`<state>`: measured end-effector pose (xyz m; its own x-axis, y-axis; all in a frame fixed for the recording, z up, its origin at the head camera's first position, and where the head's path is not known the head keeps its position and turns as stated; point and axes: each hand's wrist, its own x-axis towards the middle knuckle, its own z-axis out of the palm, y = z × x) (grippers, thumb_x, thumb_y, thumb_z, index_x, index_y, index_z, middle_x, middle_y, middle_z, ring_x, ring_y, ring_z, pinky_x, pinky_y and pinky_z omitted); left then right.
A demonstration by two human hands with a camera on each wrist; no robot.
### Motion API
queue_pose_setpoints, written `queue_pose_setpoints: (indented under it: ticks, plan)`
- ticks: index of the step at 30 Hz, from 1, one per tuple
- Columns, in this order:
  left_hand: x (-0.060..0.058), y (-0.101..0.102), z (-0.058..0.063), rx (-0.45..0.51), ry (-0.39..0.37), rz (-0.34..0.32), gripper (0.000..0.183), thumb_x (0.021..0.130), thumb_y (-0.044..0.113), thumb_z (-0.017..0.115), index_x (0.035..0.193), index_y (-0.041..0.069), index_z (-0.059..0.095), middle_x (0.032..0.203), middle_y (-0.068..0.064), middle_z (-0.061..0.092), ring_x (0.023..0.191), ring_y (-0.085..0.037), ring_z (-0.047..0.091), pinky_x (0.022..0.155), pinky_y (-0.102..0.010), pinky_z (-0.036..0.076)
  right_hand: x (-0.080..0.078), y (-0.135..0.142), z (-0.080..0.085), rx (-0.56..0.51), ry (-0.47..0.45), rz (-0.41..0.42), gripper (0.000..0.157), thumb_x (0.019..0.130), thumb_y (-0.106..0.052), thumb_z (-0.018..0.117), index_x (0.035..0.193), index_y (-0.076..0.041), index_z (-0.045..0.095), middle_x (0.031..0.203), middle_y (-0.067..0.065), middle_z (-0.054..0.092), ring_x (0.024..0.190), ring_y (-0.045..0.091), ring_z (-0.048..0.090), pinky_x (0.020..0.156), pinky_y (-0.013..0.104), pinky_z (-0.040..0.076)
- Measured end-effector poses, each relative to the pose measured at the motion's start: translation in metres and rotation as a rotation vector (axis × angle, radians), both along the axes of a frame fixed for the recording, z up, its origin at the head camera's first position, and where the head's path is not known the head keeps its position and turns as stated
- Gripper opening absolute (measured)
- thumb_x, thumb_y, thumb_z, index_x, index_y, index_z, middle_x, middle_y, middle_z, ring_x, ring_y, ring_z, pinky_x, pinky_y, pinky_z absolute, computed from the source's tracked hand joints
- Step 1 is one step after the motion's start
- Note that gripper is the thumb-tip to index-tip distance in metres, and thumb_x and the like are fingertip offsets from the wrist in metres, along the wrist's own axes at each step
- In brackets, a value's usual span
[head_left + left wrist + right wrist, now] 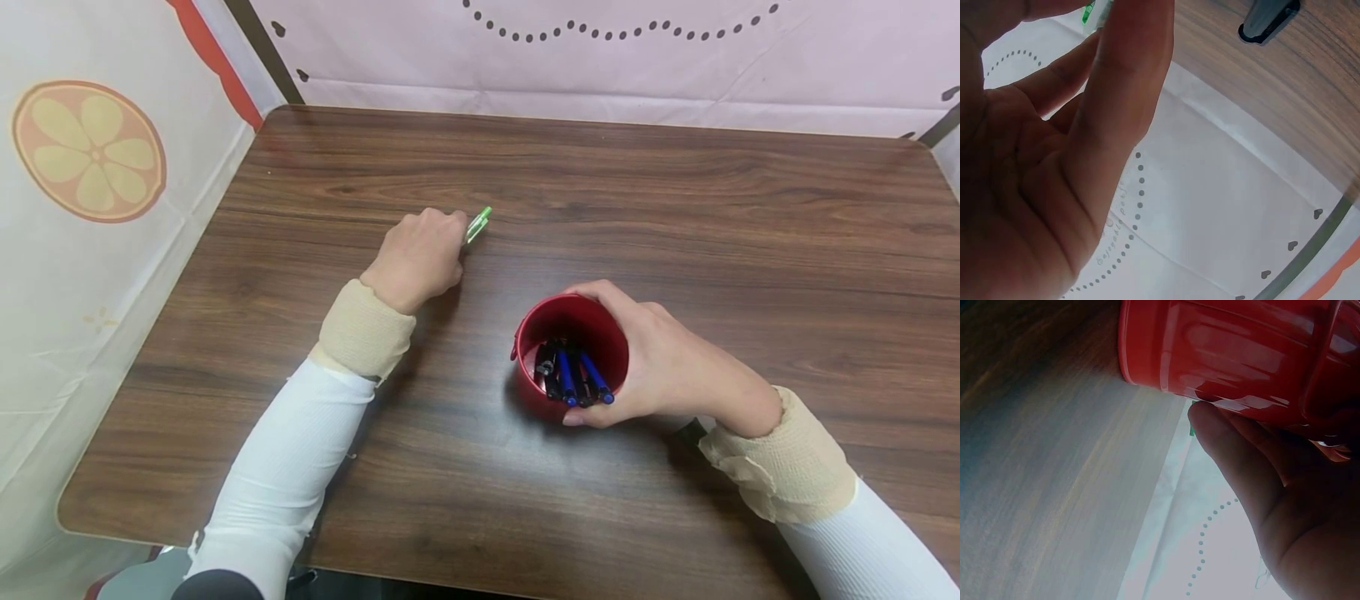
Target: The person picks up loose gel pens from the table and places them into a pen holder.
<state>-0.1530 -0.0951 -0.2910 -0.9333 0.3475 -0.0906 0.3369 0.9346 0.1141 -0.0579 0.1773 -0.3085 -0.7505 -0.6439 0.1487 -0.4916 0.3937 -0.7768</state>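
Observation:
My left hand pinches a green and white pen over the left-middle part of the table. The pen's upper end sticks out past the fingers; the rest is hidden by the hand. In the left wrist view, a bit of the pen shows at the top between thumb and fingers. My right hand grips a small red bucket round its right side, with thumb and fingers spread along the wall. Several black and blue pens lean inside the bucket. In the right wrist view, the bucket's glossy side lies against the fingers.
Both hands work over a brown wood-grain table with rounded corners. A pale printed cloth borders its back and left sides. A dark object with a rounded end shows at the top of the left wrist view.

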Motion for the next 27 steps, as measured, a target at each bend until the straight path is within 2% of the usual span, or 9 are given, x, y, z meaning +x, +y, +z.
queue_pose_setpoints:
  ticks: [7, 14, 27]
  plan:
    - [0.0028, 0.0006, 0.0027, 0.018, 0.022, -0.012, 0.014, 0.081, -0.003, 0.061, 0.094, 0.001, 0.056, 0.084, -0.015, 0.061, 0.072, -0.037, 0.062, 0.061, -0.054, 0.054, 0.0004, 0.0001, -0.0003, 0.0, 0.003, 0.0, 0.097, 0.059, -0.042, 0.098, 0.138, -0.02, 0.045, 0.127, -0.008, 0.064, 0.113, 0.011, 0.061, 0.091, 0.04, 0.054]
    - [0.0042, 0.0016, 0.0045, 0.018, 0.057, -0.017, 0.014, 0.081, -0.001, 0.062, 0.094, 0.001, 0.057, 0.088, -0.017, 0.064, 0.076, -0.042, 0.065, 0.063, -0.056, 0.054, 0.0007, -0.0004, -0.0008, -0.003, 0.02, -0.004, 0.098, 0.057, -0.04, 0.099, 0.137, -0.019, 0.046, 0.124, -0.007, 0.065, 0.112, 0.012, 0.063, 0.091, 0.038, 0.053]
    - [0.0049, 0.0026, 0.0044, 0.027, 0.109, -0.052, 0.015, 0.079, 0.0, 0.064, 0.09, 0.002, 0.054, 0.083, -0.014, 0.062, 0.07, -0.039, 0.063, 0.06, -0.054, 0.053, 0.0001, 0.0001, -0.002, -0.014, 0.024, 0.007, 0.099, 0.057, -0.039, 0.099, 0.137, -0.018, 0.045, 0.125, -0.007, 0.065, 0.113, 0.012, 0.062, 0.091, 0.038, 0.053]
